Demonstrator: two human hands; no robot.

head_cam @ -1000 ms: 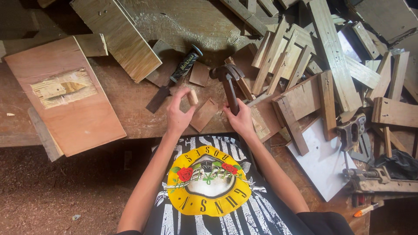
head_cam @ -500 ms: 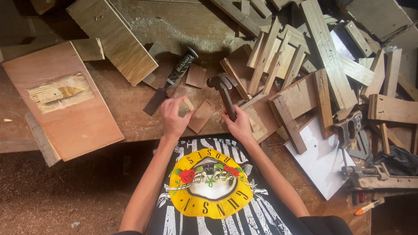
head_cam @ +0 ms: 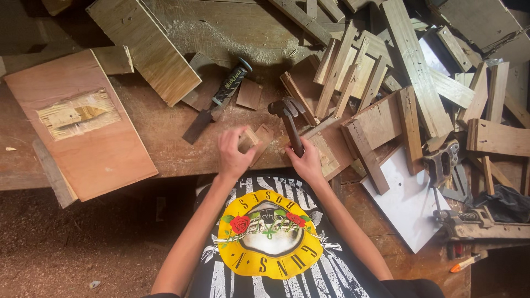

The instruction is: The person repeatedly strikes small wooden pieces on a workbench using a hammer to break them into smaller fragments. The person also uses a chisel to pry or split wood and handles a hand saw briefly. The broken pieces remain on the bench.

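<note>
My left hand [head_cam: 233,153] grips a small wooden block [head_cam: 248,139] at the near edge of the worn workbench [head_cam: 165,132]. Right beside it, my right hand [head_cam: 306,163] holds the handle of a claw hammer [head_cam: 287,118], whose dark head is raised a little above a flat wood offcut [head_cam: 263,138]. Both forearms reach out from the bottom of the view, over a black shirt with a yellow print.
A chisel with a black handle [head_cam: 221,96] lies behind my left hand. A large plywood board [head_cam: 83,127] overhangs the bench at the left. Several wood strips and frames [head_cam: 386,83] are piled at the right, next to a white panel [head_cam: 406,201] and a metal clamp [head_cam: 475,221].
My left hand has closed on the small block and drawn it toward the bench edge. The hammer in my right hand has shifted slightly, its head staying raised.
</note>
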